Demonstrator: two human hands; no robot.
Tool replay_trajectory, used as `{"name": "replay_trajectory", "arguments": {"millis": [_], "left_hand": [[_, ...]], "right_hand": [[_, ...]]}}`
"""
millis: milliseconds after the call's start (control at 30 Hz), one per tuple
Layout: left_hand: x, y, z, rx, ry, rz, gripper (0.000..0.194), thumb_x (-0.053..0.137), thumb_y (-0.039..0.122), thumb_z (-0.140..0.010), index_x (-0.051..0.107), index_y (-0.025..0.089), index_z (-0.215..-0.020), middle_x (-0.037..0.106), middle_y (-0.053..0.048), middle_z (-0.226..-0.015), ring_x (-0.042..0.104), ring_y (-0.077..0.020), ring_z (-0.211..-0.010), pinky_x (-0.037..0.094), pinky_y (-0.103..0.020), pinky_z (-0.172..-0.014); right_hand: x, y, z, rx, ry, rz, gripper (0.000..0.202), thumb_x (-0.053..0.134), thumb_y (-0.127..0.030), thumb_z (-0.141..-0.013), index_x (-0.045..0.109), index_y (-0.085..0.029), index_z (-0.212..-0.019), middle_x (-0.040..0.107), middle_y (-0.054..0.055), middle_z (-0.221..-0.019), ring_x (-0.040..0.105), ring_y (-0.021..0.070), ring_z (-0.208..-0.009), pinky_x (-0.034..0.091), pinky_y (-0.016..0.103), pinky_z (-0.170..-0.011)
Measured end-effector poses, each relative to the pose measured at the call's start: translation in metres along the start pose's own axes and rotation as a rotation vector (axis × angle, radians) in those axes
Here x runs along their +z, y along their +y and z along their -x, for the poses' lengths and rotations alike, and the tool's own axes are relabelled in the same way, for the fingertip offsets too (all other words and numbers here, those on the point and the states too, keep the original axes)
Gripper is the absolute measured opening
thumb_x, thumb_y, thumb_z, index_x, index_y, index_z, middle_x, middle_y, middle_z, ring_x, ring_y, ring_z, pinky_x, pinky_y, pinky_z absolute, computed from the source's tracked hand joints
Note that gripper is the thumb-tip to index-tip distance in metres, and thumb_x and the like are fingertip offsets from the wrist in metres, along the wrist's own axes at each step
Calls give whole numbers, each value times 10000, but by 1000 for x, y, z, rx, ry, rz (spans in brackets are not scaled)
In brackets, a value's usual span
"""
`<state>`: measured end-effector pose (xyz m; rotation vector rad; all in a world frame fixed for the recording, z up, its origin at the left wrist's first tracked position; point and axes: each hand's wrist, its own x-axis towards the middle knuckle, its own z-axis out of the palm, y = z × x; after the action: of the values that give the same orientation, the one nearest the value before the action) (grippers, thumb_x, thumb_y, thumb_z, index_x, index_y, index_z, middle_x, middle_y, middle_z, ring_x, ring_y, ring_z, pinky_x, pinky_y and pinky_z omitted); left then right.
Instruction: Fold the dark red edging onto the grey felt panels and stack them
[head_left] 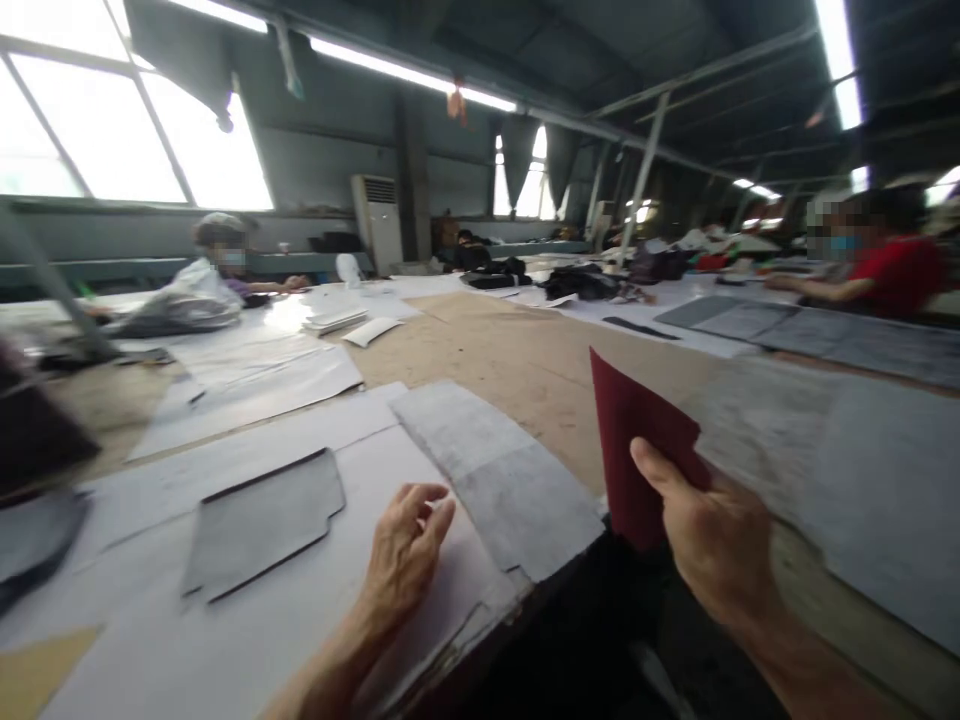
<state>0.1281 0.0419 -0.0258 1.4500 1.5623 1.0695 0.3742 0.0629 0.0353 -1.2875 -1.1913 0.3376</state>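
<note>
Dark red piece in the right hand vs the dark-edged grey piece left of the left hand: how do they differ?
Colour: the red piece is deep red; the grey piece is pale grey with dark edges.
Pose: the red piece is tilted up; the grey piece lies flat.
Support: the right hand grips the red piece; the grey piece rests on white sheeting.
Shared: both look thin.

Matt maroon piece [621,445] and smooth white paper [187,655].

No writing can be read here — no label, brand, number or sign.
</note>
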Motion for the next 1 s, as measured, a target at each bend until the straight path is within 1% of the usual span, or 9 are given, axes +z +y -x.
{"name": "replay_trajectory", "arguments": {"millis": [100, 167, 233, 333, 433, 567, 633, 767, 1000], "left_hand": [[-40, -3, 12, -211, -111, 122, 767, 176, 692, -776, 593, 75, -961, 622, -159, -889, 614, -223, -682, 461, -314, -561], [-70, -5, 26, -327, -153, 177, 861, 104, 731, -748, 610, 57, -921, 634, -179, -879, 624, -230, -673, 455, -297, -525], [-99, -8, 42, -412, -156, 175, 840, 163, 742, -728, 620, 54, -886, 641, -177, -855, 624, -232, -680, 461, -300, -541], [-131, -12, 62, -482, -110, 70, 670, 397, 675, -687, 633, 70, -852, 647, -131, -795, 608, -218, -684, 459, -293, -586], [-150, -14, 73, -499, -54, -138, 442, 617, 498, -593, 662, 118, -815, 642, -57, -741, 586, -216, -737, 424, -259, -603], [-156, -14, 71, -479, -78, -391, 265, 667, 342, -541, 680, 189, -758, 616, 15, -640, 567, -188, -687, 381, -235, -575], [-153, -13, 68, -455, -101, -485, 235, 660, 306, -527, 670, 199, -736, 605, 23, -618, 557, -172, -637, 366, -231, -546], [-139, -9, 64, -358, -51, -669, 249, 635, 246, -529, 645, 199, -773, 607, -5, -695, 543, -190, -693, 356, -260, -587], [-129, -6, 55, -197, -94, -731, 232, 610, 204, -581, 649, 203, -810, 632, -20, -779, 551, -194, -741, 377, -286, -657]], "right_hand": [[29, -13, 42, -411, -263, 180, 156, 559, -301, -798, 654, -178, -794, 651, 35, -712, 588, 183, -658, 439, 286, -628], [52, -17, 76, -723, -381, 215, 196, 447, -199, -834, 640, -164, -836, 655, 46, -749, 592, 172, -669, 437, 276, -616], [77, -20, 114, -922, -464, 156, 261, 381, -112, -798, 635, -132, -855, 651, 61, -749, 584, 170, -654, 426, 278, -577], [107, -25, 171, -1110, -458, 76, 317, 324, -41, -734, 627, -77, -821, 629, 103, -692, 548, 184, -584, 388, 306, -515], [124, -33, 213, -1110, -380, 61, 306, 330, 5, -709, 617, -49, -797, 615, 138, -675, 540, 199, -579, 359, 319, -504], [134, -49, 244, -1136, -403, 83, 266, 359, 36, -717, 609, -52, -735, 601, 137, -634, 533, 198, -562, 331, 312, -495], [139, -56, 255, -1108, -395, 90, 260, 371, 60, -701, 593, -66, -652, 576, 114, -567, 502, 181, -517, 299, 302, -467], [147, -59, 273, -1073, -290, 75, 284, 367, 75, -689, 557, -87, -553, 531, 84, -481, 435, 155, -460, 234, 291, -421], [138, -41, 271, -1194, -538, 158, 132, 495, -18, -765, 606, -78, -723, 592, 93, -653, 487, 139, -559, 291, 244, -392]]}}
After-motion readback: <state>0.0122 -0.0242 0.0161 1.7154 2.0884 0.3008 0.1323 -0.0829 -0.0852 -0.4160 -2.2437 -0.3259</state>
